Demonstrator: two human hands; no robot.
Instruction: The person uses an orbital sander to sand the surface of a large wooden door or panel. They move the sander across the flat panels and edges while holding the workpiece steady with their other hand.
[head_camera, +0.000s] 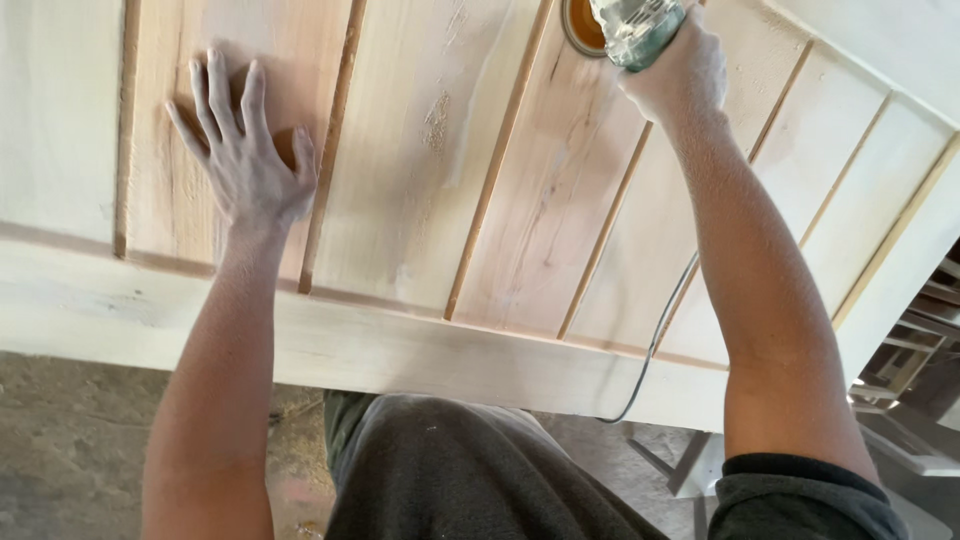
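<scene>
A large pale wooden panel door (420, 200) lies flat in front of me, with several vertical boards divided by thin grooves. My left hand (245, 155) rests flat on a board at the left, fingers spread, dusted white. My right hand (675, 70) grips a green power sander (630, 28) at the top edge of the view. The sander's orange round pad (582, 25) sits on the wood just left of the hand. A thin grey cord (660, 335) runs from the tool down under my right forearm and over the door's near edge.
The door's wide bottom rail (400, 350) runs along the near edge above my dark trousers. Below lies a dusty concrete floor (70, 440) with sawdust. At the right edge, dark wooden frames (925, 340) and a pale stand stand beside the door.
</scene>
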